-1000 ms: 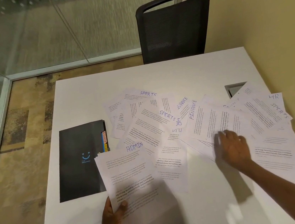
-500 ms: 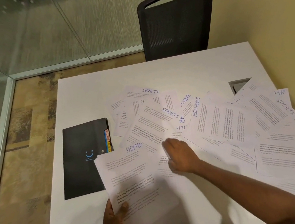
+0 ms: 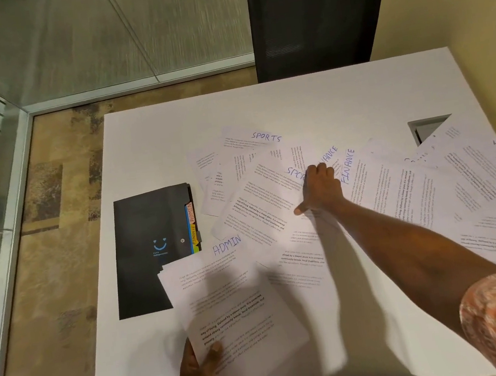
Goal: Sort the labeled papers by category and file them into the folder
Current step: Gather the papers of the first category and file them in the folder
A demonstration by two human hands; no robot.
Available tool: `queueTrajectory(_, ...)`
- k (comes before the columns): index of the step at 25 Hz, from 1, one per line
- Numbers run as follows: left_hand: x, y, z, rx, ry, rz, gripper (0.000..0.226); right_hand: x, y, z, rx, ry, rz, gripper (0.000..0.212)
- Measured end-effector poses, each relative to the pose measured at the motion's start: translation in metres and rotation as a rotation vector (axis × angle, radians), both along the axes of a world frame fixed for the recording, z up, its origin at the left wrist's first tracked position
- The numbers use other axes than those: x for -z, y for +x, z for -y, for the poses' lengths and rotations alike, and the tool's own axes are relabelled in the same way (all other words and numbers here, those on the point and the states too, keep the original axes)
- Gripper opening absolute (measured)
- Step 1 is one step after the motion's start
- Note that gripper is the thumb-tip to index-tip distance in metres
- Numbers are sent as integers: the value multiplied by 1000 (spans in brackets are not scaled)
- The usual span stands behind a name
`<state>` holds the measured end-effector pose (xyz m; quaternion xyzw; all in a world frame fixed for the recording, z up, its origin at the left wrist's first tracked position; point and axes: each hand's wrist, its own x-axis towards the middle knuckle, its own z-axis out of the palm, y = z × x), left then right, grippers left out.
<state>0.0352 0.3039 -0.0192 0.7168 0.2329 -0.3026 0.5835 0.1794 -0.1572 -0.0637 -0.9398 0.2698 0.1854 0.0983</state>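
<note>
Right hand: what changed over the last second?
The right hand swept left across the spread papers, from the sheets on the right to the SPORTS sheet at centre, palm down on it. The left hand kept holding the ADMIN stack. Folder unmoved.

We see a white table (image 3: 307, 99) against a pale yellow wall (image 3: 451, 0). A black mesh-backed chair (image 3: 319, 16) stands at its far edge. Near the table's right side we find a rectangular cable opening (image 3: 425, 128). On the left, frosted glass partitions (image 3: 66, 38) meet patterned brown carpet (image 3: 58, 226).
</note>
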Motion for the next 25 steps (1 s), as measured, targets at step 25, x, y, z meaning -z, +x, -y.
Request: queueTrajectory(25,-4,11,23,105,-21,31,44,14,-15,-12,-60,397,237,50)
